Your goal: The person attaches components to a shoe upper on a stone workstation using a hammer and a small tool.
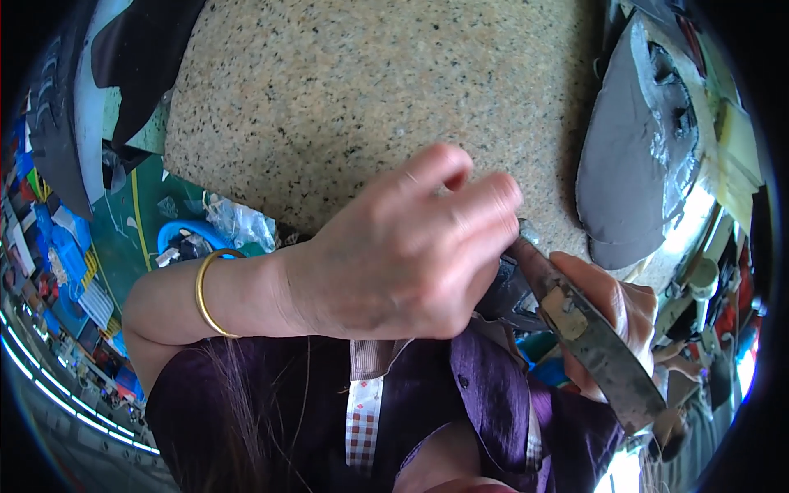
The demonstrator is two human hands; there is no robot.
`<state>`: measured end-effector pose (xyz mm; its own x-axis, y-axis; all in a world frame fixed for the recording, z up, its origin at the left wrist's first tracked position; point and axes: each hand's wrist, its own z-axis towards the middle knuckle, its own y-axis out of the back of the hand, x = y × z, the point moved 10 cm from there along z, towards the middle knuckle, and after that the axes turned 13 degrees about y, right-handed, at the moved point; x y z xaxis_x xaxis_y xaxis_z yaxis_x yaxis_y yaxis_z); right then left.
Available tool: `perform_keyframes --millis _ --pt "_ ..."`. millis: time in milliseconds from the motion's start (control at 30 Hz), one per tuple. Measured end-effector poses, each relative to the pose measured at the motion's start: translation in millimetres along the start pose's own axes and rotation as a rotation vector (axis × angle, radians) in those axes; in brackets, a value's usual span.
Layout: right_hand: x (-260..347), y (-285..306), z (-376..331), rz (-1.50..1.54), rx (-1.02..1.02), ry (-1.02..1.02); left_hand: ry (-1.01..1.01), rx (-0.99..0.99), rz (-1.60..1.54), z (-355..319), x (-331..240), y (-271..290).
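Observation:
My left hand, with a gold bangle on its wrist, reaches across the front edge of the stone slab. Its fingers are curled closed; what they hold, if anything, is hidden under the hand. To its right, my right hand is wrapped round a long, worn, dark metal bar-like tool with a tan patch on its face. The tool slants, its upper end close to my left fingers. Below and between the hands shows part of a dark, shiny piece, mostly covered.
The speckled stone slab fills the middle. On its right lies a stack of grey sheet pieces. Dark sheets hang at the far left. A blue basin and clear plastic bags sit lower, on the green floor.

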<state>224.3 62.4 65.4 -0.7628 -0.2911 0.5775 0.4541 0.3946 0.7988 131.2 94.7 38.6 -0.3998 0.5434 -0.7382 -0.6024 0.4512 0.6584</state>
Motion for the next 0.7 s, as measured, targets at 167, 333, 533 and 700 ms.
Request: perform_keyframes --millis 167,333,533,700 --pt "-12 -4 0 0.121 -0.047 -0.215 -0.025 0.021 -0.015 -11 13 6" --pt "-12 -9 0 0.223 -0.061 -0.177 -0.077 -0.024 0.118 -15 1 8" --pt "-7 -5 1 0.052 -0.058 -0.184 0.013 -0.137 0.121 -23 10 14" --pt "-4 -5 6 0.015 -0.024 -0.216 -0.002 -0.147 0.214 -29 3 13"
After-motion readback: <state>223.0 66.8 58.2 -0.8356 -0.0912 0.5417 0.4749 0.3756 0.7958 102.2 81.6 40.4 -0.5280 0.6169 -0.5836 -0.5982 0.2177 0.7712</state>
